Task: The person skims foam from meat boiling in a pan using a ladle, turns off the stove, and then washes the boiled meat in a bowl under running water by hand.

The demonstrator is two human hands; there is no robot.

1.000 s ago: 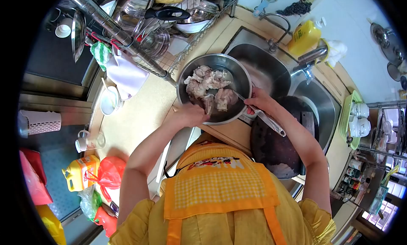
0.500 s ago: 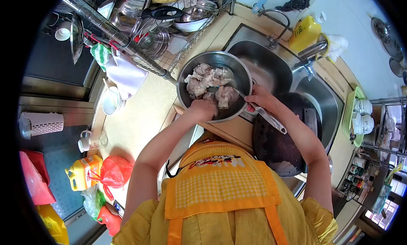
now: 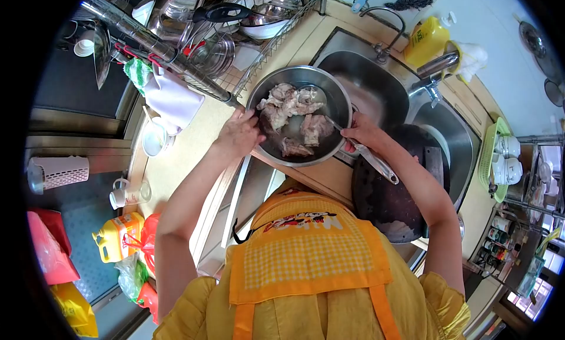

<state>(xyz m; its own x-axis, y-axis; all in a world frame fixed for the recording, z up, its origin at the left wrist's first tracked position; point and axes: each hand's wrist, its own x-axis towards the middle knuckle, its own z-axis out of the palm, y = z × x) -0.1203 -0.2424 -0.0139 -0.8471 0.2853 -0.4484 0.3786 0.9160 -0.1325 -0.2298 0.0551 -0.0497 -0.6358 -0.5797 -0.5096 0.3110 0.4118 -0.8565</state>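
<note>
A steel bowl [image 3: 339, 105] sits at the counter's edge beside the sink, with pieces of pale, bony meat [image 3: 285, 102] and some cloudy liquid inside. My left hand [image 3: 242, 133] is closed on the bowl's left rim, its fingers over the edge. At the right rim, my right hand [image 3: 364, 133] grips a metal utensil [image 3: 379, 165] by its long handle. The utensil's far end reaches into the bowl next to a chunk of meat [image 3: 316, 129]; its head cannot be made out.
A dark wok [image 3: 385, 193] lies over the sink's front, right of the bowl. The double sink [image 3: 376, 99] and tap [image 3: 432, 90] are behind it. A wire dish rack [image 3: 259, 69] stands at the back left. Jugs and bags line the left counter.
My left hand has left the meat inside the bowl and moved left onto the rim. One piece of meat now lies at the bowl's near side. My right hand keeps its grip.
</note>
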